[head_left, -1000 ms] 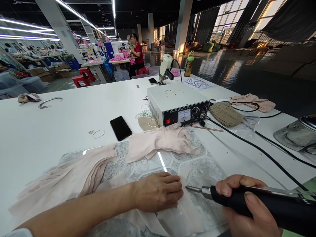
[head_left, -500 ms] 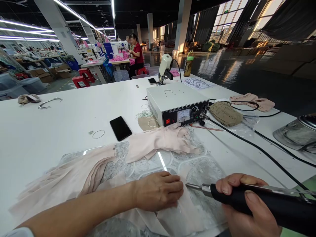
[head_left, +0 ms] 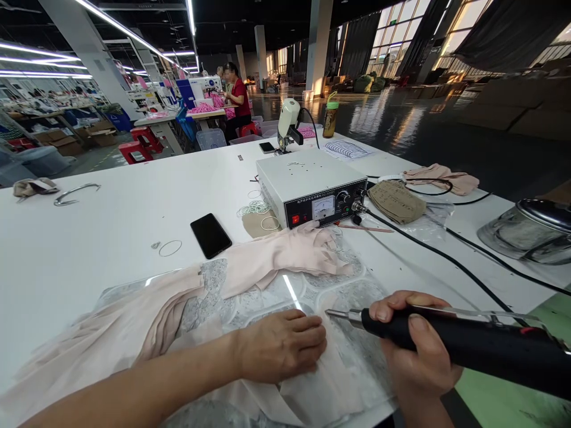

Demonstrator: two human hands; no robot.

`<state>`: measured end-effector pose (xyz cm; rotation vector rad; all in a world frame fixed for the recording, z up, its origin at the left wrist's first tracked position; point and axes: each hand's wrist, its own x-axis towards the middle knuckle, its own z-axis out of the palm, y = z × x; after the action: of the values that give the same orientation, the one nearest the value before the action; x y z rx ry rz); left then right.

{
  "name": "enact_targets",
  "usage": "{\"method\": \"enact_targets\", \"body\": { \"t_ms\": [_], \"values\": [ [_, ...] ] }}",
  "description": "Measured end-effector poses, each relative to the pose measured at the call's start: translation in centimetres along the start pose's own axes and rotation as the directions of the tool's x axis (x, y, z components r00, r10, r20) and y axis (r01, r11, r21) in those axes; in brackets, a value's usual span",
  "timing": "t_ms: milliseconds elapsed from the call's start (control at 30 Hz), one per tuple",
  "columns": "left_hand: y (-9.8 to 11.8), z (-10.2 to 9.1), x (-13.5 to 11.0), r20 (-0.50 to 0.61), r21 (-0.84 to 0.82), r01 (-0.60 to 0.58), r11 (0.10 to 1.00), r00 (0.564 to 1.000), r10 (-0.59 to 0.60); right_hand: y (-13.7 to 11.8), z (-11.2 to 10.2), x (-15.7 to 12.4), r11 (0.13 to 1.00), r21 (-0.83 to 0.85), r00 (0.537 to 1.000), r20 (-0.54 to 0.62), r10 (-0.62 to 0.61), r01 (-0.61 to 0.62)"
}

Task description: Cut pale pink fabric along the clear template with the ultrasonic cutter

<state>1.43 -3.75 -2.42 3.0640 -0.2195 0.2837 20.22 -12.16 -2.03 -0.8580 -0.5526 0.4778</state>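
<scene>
1. Left hand (head_left: 283, 345) is resting palm-down on the pale pink fabric strip (head_left: 334, 386), fingers bent and together; whether they are pinching cannot be told.
2. Right hand (head_left: 417, 345) is closing around the black handheld tool (head_left: 482, 345).
3. Tool is pointing left, long axis running near-right to far-left, its metal tip (head_left: 345, 315) sitting beside the left fingers.
4. Left hand is partly covering the strip; folded fabric (head_left: 285, 258) is lying beyond.

L fingers (head_left: 312, 339) on pale cloth (head_left: 332, 383); R fingers (head_left: 392, 302) round blk tool (head_left: 486, 343) (tip (head_left: 336, 313) nr cloth).
</scene>
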Motion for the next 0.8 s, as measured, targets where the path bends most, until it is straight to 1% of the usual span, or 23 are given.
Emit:
{"method": "enact_targets", "body": {
  "t_ms": [133, 367, 533, 700, 800],
  "values": [
    [-0.1, 0.2, 0.0, -0.023, 0.002, -0.031, 1.000, 0.999, 0.031, 0.0, 0.0, 0.2, 1.000, -0.014, 1.000, 0.000, 0.001, -0.001],
    [0.0, 0.2, 0.1, -0.024, 0.014, -0.030, 0.999, 0.999, 0.031, -0.1, 0.4, 0.5, 1.000, -0.019, 1.000, 0.007, 0.016, -0.016],
    [0.0, 0.0, 0.2, -0.011, 0.014, -0.032, 0.999, 0.999, 0.032, -0.8, 0.1, 0.2, 1.000, 0.000, 1.000, 0.003, 0.015, -0.015],
    [-0.1, -0.1, 0.1, 0.031, 0.008, -0.030, 1.000, 0.999, 0.030, -1.3, -0.4, -0.1, 1.000, -0.009, 0.998, 0.051, 0.022, -0.021],
    [-0.1, 0.0, 0.1, 0.026, -0.004, -0.032, 0.999, 0.999, 0.032, -1.3, -0.5, -0.3, 1.000, -0.011, 0.997, 0.073, 0.018, -0.018]
  ]
}}
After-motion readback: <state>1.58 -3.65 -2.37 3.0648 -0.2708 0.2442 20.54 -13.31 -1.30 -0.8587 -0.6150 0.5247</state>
